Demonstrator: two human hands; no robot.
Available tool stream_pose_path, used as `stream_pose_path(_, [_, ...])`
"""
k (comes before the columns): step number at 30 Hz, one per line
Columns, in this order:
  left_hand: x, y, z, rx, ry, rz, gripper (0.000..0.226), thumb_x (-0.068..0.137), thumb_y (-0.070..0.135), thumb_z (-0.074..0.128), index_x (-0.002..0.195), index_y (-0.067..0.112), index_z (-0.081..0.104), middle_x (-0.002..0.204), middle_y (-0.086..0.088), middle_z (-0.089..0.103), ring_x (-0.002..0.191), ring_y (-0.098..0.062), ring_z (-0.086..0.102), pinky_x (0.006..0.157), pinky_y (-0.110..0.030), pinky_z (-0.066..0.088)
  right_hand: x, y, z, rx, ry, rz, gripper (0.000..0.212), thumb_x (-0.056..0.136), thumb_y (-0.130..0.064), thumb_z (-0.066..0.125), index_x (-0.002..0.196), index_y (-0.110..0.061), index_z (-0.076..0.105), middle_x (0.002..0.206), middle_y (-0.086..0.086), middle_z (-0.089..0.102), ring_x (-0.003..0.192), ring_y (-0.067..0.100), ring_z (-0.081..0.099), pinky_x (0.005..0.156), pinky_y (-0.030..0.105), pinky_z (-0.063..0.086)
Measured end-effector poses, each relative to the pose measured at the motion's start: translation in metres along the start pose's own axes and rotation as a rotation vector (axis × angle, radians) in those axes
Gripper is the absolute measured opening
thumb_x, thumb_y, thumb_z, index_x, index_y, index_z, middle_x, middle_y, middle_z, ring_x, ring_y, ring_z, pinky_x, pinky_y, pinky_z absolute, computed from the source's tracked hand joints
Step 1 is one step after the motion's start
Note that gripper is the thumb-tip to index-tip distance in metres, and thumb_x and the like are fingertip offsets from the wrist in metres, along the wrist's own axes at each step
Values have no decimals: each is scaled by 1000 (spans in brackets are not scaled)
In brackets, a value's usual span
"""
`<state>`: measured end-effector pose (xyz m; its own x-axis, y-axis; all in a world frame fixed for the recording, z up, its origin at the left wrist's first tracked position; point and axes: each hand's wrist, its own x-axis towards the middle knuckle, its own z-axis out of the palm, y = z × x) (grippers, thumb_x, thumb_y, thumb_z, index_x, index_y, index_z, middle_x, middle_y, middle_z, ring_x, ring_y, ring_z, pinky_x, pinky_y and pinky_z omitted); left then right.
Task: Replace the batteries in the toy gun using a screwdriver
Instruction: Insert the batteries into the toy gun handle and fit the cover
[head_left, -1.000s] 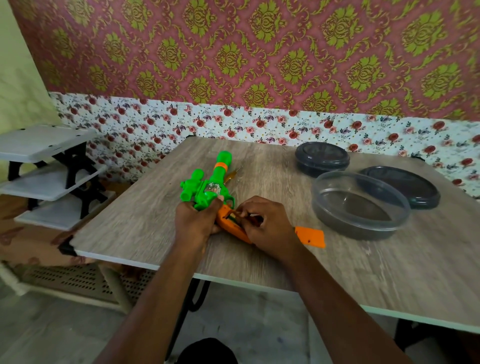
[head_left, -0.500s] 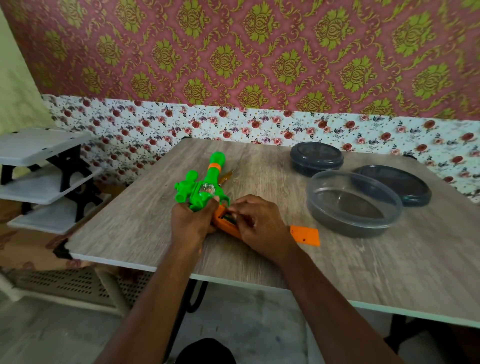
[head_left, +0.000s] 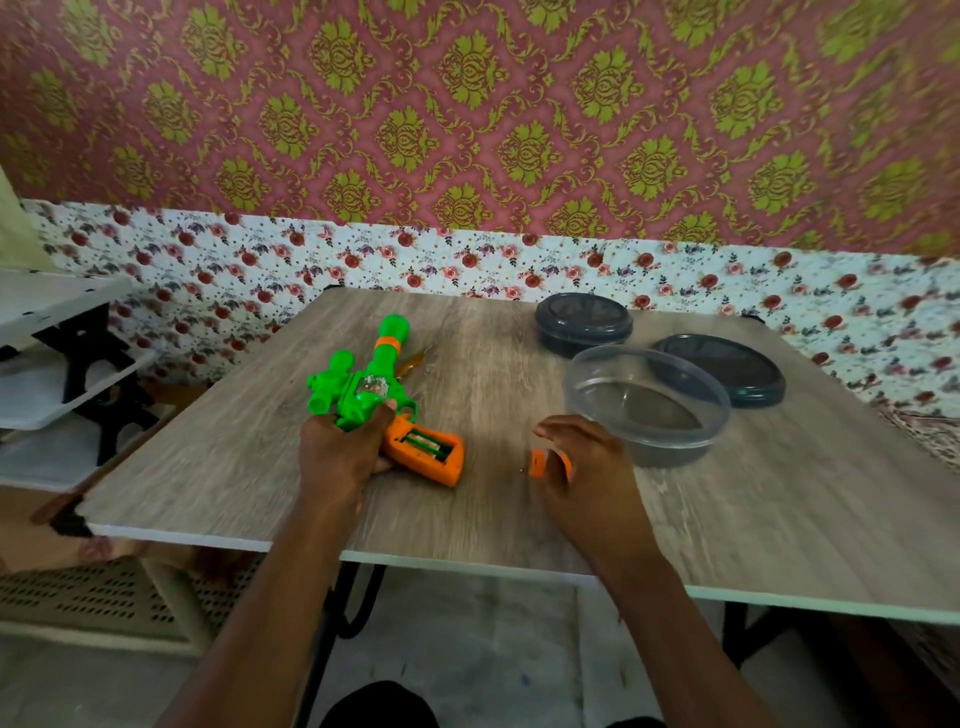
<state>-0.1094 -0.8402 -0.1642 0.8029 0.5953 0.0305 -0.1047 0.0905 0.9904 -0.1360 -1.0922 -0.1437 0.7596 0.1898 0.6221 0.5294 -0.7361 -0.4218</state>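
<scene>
We see the back wall (head_left: 467, 104) w/ maroon paper & olive damask up top, and a white band (head_left: 363, 260) w/ red roses below. A wood-grain table (head_left: 519, 525) w/ pale edge stands on black legs (head_left: 356, 597). At left is a white 3-tier rack (head_left: 47, 374) w/ black brackets. Grey floor (head_left: 467, 644) lies under us, w/ a cream perforated panel (head_left: 104, 597) low at left. Light is even; frame edges are blurred.

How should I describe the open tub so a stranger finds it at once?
On the wooden table, three round plastic pieces sit right of the toy gun. The open tub is nearest, beyond the right hand. It alone is clear; the lidded tub and loose lid are dark.
</scene>
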Motion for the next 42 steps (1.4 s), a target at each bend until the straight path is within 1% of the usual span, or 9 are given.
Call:
stream_pose_path(5, [-3, 1, 0, -21, -10, 20, 12, 89, 20, 80, 94, 21, 69, 82, -2, 73, 62, -14, 71, 45, -26, 58, -10, 11, -9, -11, -229, 172, 28, 100, -12, 61, 127, -11, 69, 130, 6, 68, 120, 20, 62, 98, 16, 32])
stream_pose_path(13, [-1, -1, -2, -24, -14, 10, 14, 89, 22, 80, 97, 23, 70, 87, -4, 75, 74, -24, 74, 54, -34, 63, -8, 20, -2, -72, -240, 224, 38, 95, -8, 67, 132, -13, 64, 137, 9, 58, 121, 24, 59, 97, 22, 35])
stream_pose_path(15, [-2, 0, -1, -31, -17, 7, 14, 89, 22, 80, 99, 21, 71, 86, -4, 75, 73, -23, 73, 50, -32, 61, -7, 21, -3, -43, -198, 232, 41, 90, -7, 71, 130, -12, 65, 136, 9, 55, 119, 24, 58, 97, 21, 35])
stream_pose_path(19, [-5, 2, 1, -54, -17, -13, 20, 89, 20, 80, 106, 17, 70, 86, -5, 74, 69, -20, 71, 43, -24, 56, -8, 15, -3, 21, 11, 197, 30, 84, 2, 73, 112, -10, 74, 118, 7, 62, 99, 9, 52, 84, 1, 30])
stream_pose_path(23, [-3, 1, -1, -35, -17, -16, 29, 89, 23, 80, 114, 13, 71, 94, -10, 76, 74, -22, 74, 47, -26, 58, -6, 5, 1, 128, 193, 106, 35, 78, 5, 80, 108, -12, 76, 113, 5, 63, 102, 11, 58, 87, 14, 45])
stream_pose_path(26, [-4, 1, -1, -79, -34, -22, 24, 90, 20, 79, 111, 15, 71, 92, -8, 77, 76, -24, 76, 54, -34, 63, 5, -8, 10, 287, 254, 46, 31, 77, 6, 82, 102, -12, 79, 112, 3, 63, 102, 1, 56, 79, 8, 48])
stream_pose_path(32, [-7, 3, 2, -136, -55, -13, 13, 91, 13, 77, 101, 17, 71, 82, -3, 78, 65, -15, 75, 53, -36, 63, 32, -39, 41, 530, 81, 32, 17, 79, -5, 84, 94, -11, 82, 103, -1, 70, 95, 5, 66, 73, 10, 50])
stream_pose_path(38, [-3, 0, 1, -111, -41, -13, 26, 89, 17, 80, 113, 11, 72, 94, -10, 79, 74, -21, 77, 53, -33, 60, 32, -33, 65, 449, -14, -80, 10, 83, -10, 82, 93, -10, 83, 101, 0, 73, 94, 8, 68, 79, 16, 56])
stream_pose_path(42, [1, -4, 1, -82, -37, -13, 21, 89, 21, 80, 107, 12, 74, 95, -15, 79, 81, -29, 78, 51, -31, 59, 29, -27, 65, 385, -70, -121, 25, 81, -20, 85, 104, -11, 82, 110, -1, 74, 99, 6, 69, 90, 12, 52])
